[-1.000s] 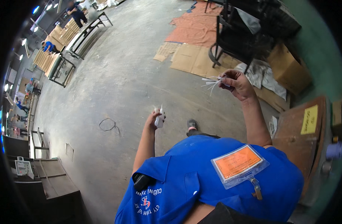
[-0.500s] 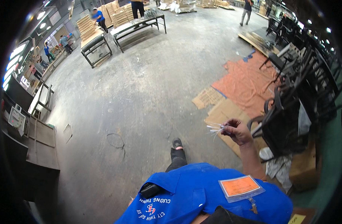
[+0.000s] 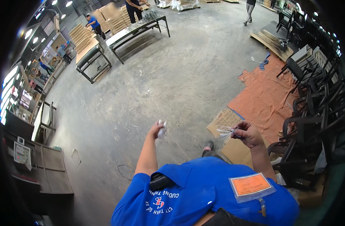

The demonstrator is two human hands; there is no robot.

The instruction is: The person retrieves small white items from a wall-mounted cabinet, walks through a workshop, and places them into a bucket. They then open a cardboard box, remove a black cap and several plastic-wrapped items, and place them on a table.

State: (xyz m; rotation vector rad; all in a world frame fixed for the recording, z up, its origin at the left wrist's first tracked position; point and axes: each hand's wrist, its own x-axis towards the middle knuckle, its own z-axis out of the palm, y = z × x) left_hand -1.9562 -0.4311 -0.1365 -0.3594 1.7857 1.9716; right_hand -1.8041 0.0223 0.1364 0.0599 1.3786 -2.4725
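My right hand [image 3: 249,135] is closed in a pinch on a bunch of thin white strips [image 3: 225,131], whose loose ends fan out to the left. Over the bare floor at the centre, my left hand [image 3: 155,130] is closed around a crumpled white item [image 3: 162,129]; its exact kind is too small to tell. Both forearms reach forward, well apart from each other. Beneath my right hand lies a flattened cardboard sheet [image 3: 236,152].
An orange sheet [image 3: 264,98] covers floor at the right, beside stacked black chairs [image 3: 312,113]. Far left stand a worktable [image 3: 89,56] with stacked wooden pieces and a long table [image 3: 136,34]. A control box [image 3: 22,154] is at the left. Another person [image 3: 250,11] walks far off.
My left hand has come into view, holding the white item. My right hand still grips the strips. The view has shifted, and the chairs sit differently in it.
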